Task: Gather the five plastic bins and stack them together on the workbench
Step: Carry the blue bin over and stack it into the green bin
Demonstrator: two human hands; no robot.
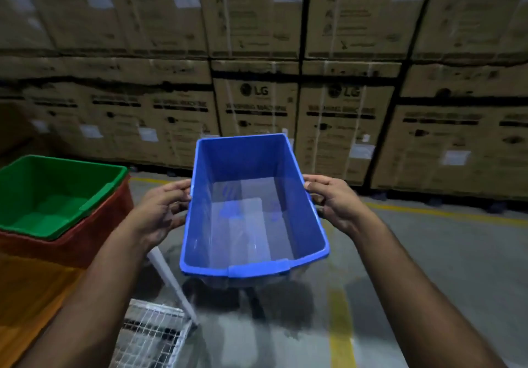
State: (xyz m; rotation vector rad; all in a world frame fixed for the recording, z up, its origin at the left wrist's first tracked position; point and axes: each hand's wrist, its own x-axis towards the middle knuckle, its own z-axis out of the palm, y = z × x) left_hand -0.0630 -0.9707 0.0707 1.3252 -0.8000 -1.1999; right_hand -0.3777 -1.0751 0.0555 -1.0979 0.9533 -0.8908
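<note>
I hold an empty blue plastic bin (251,207) in the air at the centre of the view, above the floor. My left hand (160,213) grips its left long rim and my right hand (331,199) grips its right long rim. At the left, a green bin (54,196) sits nested inside a red bin (94,239), which rests on an orange bin (31,296). The lower parts of that stack are cut off by the frame's edge. The workbench surface under it is not visible.
A wall of stacked brown cardboard cartons (257,104) fills the background. The grey concrete floor (428,267) carries yellow painted lines (341,336). A wire-mesh shelf (151,336) with a white post (171,282) stands at the bottom, below my left arm.
</note>
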